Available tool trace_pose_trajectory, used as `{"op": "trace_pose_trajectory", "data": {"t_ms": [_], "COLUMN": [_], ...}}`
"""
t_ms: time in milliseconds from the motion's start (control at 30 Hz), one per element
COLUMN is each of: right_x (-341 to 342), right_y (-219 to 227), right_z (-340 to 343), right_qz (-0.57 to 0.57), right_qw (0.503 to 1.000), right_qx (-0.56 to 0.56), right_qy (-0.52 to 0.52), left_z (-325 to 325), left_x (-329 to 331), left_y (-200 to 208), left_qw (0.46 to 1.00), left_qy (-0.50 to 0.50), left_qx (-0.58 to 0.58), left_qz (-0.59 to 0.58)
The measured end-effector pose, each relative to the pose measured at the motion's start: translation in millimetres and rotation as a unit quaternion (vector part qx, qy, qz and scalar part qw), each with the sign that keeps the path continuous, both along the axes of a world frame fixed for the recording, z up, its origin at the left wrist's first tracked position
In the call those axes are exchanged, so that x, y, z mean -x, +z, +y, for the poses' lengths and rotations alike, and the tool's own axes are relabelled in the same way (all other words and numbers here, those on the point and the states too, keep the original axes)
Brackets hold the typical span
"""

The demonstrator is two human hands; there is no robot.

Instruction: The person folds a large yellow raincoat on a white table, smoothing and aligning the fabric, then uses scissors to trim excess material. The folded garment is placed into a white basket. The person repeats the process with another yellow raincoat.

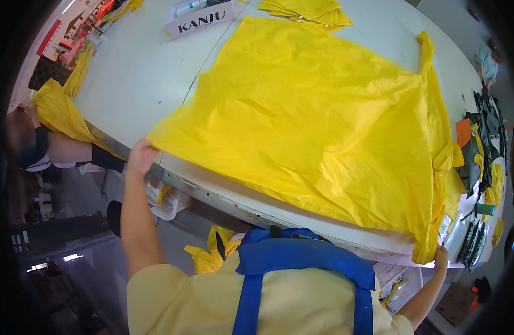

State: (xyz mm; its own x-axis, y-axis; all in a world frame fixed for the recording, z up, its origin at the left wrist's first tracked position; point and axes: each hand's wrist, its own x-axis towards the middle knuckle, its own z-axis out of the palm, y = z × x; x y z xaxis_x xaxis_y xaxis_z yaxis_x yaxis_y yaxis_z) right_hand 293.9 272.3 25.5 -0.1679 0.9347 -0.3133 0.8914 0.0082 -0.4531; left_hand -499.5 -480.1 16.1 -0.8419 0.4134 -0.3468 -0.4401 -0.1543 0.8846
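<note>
A large thin yellow garment (301, 117), looking like a raincoat, lies spread across the white table in front of me, creased toward its right side. A narrow sleeve-like piece (427, 58) sticks up at its far right. My left hand (142, 157) is closed on the garment's left corner at the table's near edge; the cloth there is slightly blurred. Over at the near right corner, my right hand (441, 257) grips the bunched yellow edge, its fingers partly hidden.
The white table (123, 84) bears folded yellow cloth (307, 12) and a white box (204, 19) at the back. Dark packets (472, 243) and a green cylinder (484, 209) lie right. A co-worker (44, 139) handles yellow cloth at left. White baskets (170, 204) stand below.
</note>
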Motion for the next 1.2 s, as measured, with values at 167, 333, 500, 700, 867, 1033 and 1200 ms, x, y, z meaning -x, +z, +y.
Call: {"op": "trace_pose_trajectory", "data": {"t_ms": [167,333,500,700,867,1033,1200], "right_x": [72.4,44.5,20.3,40.3,12.8,-5.5,209.0], "right_y": [43.3,10.7,-1.8,8.9,-23.1,14.8,-2.2], "right_z": [-63.3,-95.8,-100.9,-65.2,22.9,83.0,40.7], "right_qz": [-0.088,-0.274,-0.329,-0.13,-0.362,-0.341,0.036], "right_qw": [0.989,0.943,0.924,0.982,0.873,0.906,0.944], "right_qx": [0.122,0.165,0.167,0.125,0.17,0.053,-0.251], "right_qy": [-0.004,0.095,0.101,0.054,0.279,0.246,0.213], "left_z": [-107.1,1.5,92.2,108.9,254.9,232.9,281.9], "left_x": [23.1,11.4,-74.0,-85.0,-108.8,-43.0,-20.3], "left_y": [-30.9,-54.9,-82.7,-106.7,-89.1,-105.7,-112.4], "left_qw": [0.954,0.643,0.637,0.65,0.647,0.588,0.567], "left_qy": [0.161,0.057,-0.328,-0.165,-0.364,-0.33,-0.273], "left_qx": [0.236,0.693,0.65,0.642,0.596,0.691,0.733], "left_qz": [-0.089,0.319,0.254,0.373,0.308,0.259,0.257]}}
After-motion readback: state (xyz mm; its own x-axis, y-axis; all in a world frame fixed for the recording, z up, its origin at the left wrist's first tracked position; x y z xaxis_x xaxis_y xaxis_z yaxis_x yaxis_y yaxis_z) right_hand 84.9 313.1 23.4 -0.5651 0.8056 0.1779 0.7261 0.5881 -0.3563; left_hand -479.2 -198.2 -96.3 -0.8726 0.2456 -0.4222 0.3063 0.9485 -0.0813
